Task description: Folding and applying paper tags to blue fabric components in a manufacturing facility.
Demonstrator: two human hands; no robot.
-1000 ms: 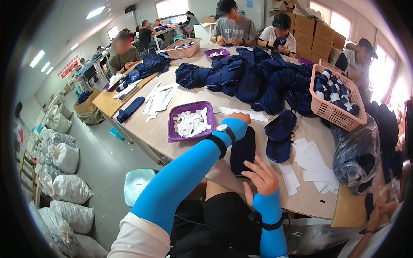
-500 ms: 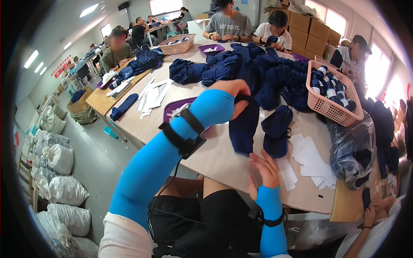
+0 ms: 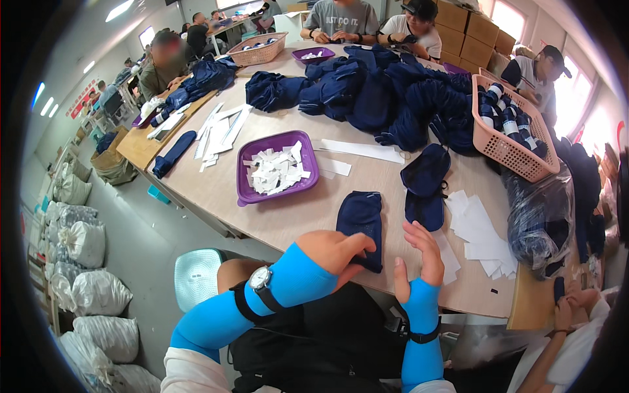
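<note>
My left hand (image 3: 337, 254), in a blue sleeve with a wristwatch, curls its fingers and thumb around the near end of a flat navy cloth piece (image 3: 360, 216). That cloth lies at the table's near edge; part of its near end is hidden by my fingers. Just right of it, my right hand (image 3: 420, 252) is raised and holds nothing, fingers stretched up and thumb apart. Beyond its fingertips lies another navy cloth item (image 3: 426, 173) with two rounded lobes and a small loop. White paper sheets (image 3: 481, 239) are spread to the right.
A purple basket (image 3: 313, 171) of small white strips stands left of centre. Navy cloth pieces (image 3: 373, 98) are heaped farther back. A pink basket (image 3: 508, 157) of banded navy rolls stands right, beside a plastic bag (image 3: 540, 223). Several people sit around; a teal stool (image 3: 196, 278) is below left.
My left hand has come down toward the near edge, bringing its end of the navy cloth along; the purple basket is now uncovered. My right hand stays open nearby. The view has shifted slightly.
</note>
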